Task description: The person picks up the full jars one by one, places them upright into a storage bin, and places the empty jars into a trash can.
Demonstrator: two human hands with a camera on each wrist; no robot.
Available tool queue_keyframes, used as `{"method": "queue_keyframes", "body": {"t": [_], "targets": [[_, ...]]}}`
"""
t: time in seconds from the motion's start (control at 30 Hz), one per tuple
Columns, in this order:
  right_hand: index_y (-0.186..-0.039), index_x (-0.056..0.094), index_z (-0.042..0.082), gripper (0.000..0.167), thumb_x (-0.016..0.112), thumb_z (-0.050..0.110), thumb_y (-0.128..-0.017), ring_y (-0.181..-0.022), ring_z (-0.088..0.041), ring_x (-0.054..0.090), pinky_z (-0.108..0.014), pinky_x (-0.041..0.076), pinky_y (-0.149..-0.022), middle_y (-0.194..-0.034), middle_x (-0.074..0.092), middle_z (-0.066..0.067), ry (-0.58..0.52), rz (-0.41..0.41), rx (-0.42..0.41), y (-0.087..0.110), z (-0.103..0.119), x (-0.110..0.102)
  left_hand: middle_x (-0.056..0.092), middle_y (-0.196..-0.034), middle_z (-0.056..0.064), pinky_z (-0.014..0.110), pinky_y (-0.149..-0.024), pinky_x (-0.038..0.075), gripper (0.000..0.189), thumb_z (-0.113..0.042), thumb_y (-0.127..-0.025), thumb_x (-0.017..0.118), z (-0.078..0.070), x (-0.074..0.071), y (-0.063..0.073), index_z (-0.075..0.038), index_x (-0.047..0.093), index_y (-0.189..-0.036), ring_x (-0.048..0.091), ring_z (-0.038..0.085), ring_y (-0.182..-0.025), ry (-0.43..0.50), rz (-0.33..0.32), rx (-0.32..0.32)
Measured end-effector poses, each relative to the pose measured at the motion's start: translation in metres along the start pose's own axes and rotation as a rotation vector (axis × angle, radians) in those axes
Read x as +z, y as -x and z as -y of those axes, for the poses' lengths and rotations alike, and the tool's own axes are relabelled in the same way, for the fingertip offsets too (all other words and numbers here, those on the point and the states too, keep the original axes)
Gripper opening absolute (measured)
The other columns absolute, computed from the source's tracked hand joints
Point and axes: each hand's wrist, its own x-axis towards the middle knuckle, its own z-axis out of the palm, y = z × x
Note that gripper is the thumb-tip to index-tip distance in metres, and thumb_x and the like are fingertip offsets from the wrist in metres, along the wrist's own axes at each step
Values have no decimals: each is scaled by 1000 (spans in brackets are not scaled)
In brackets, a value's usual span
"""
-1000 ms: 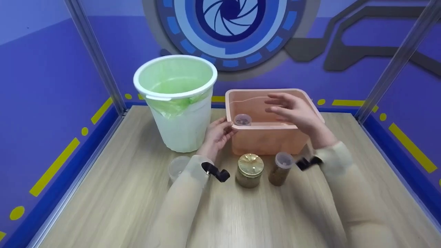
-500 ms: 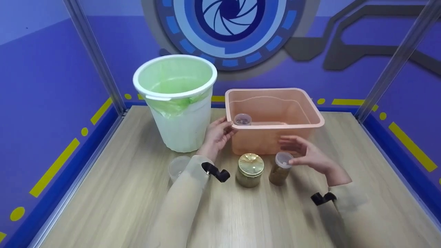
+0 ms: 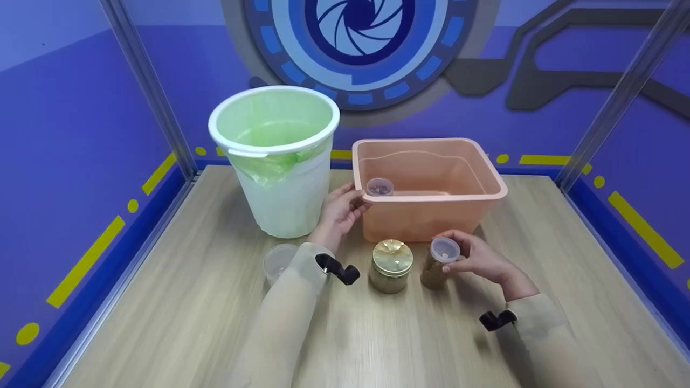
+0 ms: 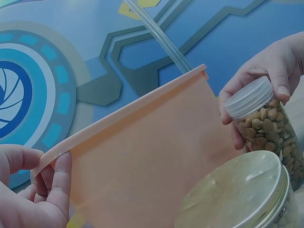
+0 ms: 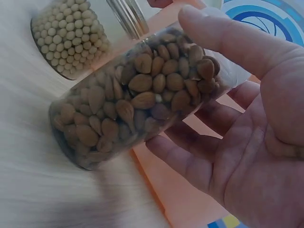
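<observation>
My left hand (image 3: pixel 338 212) pinches the rim of the pink plastic bin (image 3: pixel 426 218) at its near left corner; the left wrist view shows thumb and fingers on either side of that rim. A small clear jar (image 3: pixel 380 187) sits inside the bin by the same corner. On the right, my right hand (image 3: pixel 481 261) holds a tall clear jar of brown almond-like nuts (image 5: pixel 137 90) near its translucent lid (image 4: pixel 249 97), thumb on one side and fingers on the other. The nut jar stands on the table. Beside it is a gold-lidded jar (image 3: pixel 391 267) of pale round balls.
A tall white bucket (image 3: pixel 291 199) with a green liner stands left of the bin. A clear lidded container (image 3: pixel 279 261) sits in front of it, partly hidden by my left sleeve. Purple panels (image 3: pixel 178 75) enclose the wooden table (image 3: pixel 377 345).
My right hand has come down from over the pink bin to the nut jar, and its fingers have closed round it. My left hand has stayed on the bin's rim.
</observation>
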Motion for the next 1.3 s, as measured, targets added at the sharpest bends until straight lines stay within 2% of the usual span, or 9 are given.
{"method": "queue_keyframes", "body": {"t": [0.17, 0.3, 0.4, 0.53, 0.67, 0.77, 0.97, 1.17, 1.3], "targets": [[-134, 55, -4, 63, 84, -2, -78, -105, -6, 63, -20, 55, -89, -114, 70, 7, 38, -29, 7, -2, 5, -1, 51, -147, 31, 32, -88, 64, 53, 8, -96, 57, -2, -1, 0, 3, 49, -148, 62, 32, -115, -9, 0, 4], [-134, 53, -9, 62, 81, -7, -79, -106, -5, 63, -19, 56, -89, -115, 70, 7, 28, -35, -66, -4, 20, -6, 49, -150, 31, 36, -98, 62, 55, 9, -96, 57, -2, -1, 0, 3, 47, -150, 61, 35, -122, -4, 8, 2], [-133, 51, -13, 60, 76, -14, -78, -104, -6, 65, -20, 57, -89, -114, 71, 7, 1, -45, -156, -10, 46, -14, 48, -151, 32, 39, -102, 60, 56, 10, -96, 57, -3, -2, 0, 3, 46, -151, 61, 35, -122, 4, 7, 3], [-128, 60, -3, 54, 71, -19, -78, -100, -8, 65, -21, 56, -88, -110, 72, 5, -23, -129, -219, -26, 94, -26, 49, -148, 34, 37, -97, 62, 56, 10, -95, 57, -3, -2, 0, 4, 46, -150, 66, 25, -100, 8, 1, 11], [-124, 64, 12, 50, 71, -15, -83, -97, -8, 66, -20, 59, -84, -106, 70, 4, -61, -255, -175, -52, 136, -36, 49, -148, 34, 31, -88, 64, 56, 9, -96, 57, -2, -2, 0, 4, 46, -150, 65, 21, -94, 5, 6, 14], [-128, 61, 15, 46, 77, -1, -88, -102, -9, 65, -21, 62, -82, -111, 67, 2, -23, -335, -101, -75, 152, -43, 48, -149, 34, 28, -81, 64, 53, 9, -97, 55, -1, -2, 0, 5, 47, -149, 64, 21, -94, 5, 10, 12], [-139, 52, 12, 61, 83, 23, -88, -114, -17, 59, -22, 57, -88, -129, 62, -7, 202, -395, 79, -123, 133, -48, 50, -149, 31, 28, -81, 64, 53, 9, -97, 57, 1, -3, 0, 4, 48, -149, 65, 21, -96, 1, 6, 6], [-141, 48, 0, 64, 80, 15, -87, -119, -34, 57, -41, 50, -100, -136, 58, -26, 438, -255, 177, -157, 97, -44, 52, -148, 30, 29, -85, 64, 53, 8, -96, 57, 0, -2, 1, 3, 49, -149, 65, 24, -101, -4, 5, -2], [-138, 50, -5, 65, 80, 10, -83, -118, -39, 57, -49, 50, -103, -136, 57, -29, 611, -129, 214, -171, 81, -39, 51, -149, 31, 30, -86, 64, 53, 8, -96, 58, 0, -2, 2, 4, 49, -148, 65, 23, -99, -2, 8, -7]]}}
